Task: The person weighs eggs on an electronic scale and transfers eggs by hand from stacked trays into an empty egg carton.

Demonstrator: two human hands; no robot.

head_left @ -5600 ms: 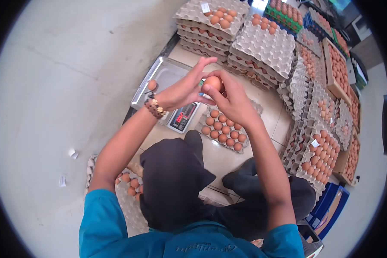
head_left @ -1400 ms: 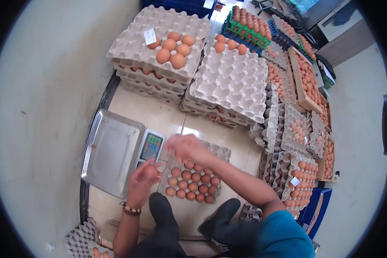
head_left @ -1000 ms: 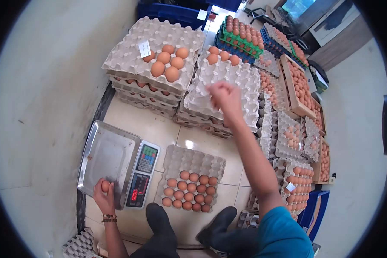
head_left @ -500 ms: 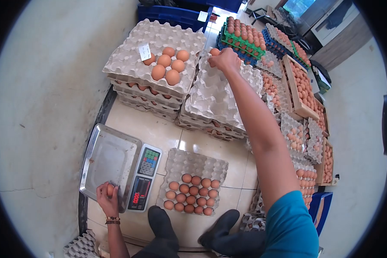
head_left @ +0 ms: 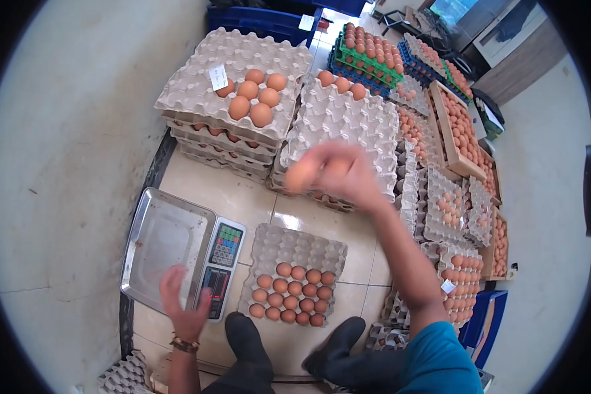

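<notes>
My right hand, blurred, is closed around a brown egg above the front edge of the right stack of grey cartons. A second orange-brown patch shows between its fingers; I cannot tell whether it is another egg. My left hand has thumb and fingers apart over the lower right of the scale's metal pan. No egg is visible in it. The scale's keypad and display are beside the pan. Right of the scale, a grey carton holds several rows of brown eggs, its far rows bare.
Another carton stack at the upper left carries several eggs and a paper label. Green and blue egg trays, wooden crates of eggs and more cartons line the right. My boots are near the floor carton; a wall runs along the left.
My right hand has come back from the right stack's far row holding an egg, and one egg there is gone. My left hand, earlier around an egg at the pan, has opened and shifted slightly right.
</notes>
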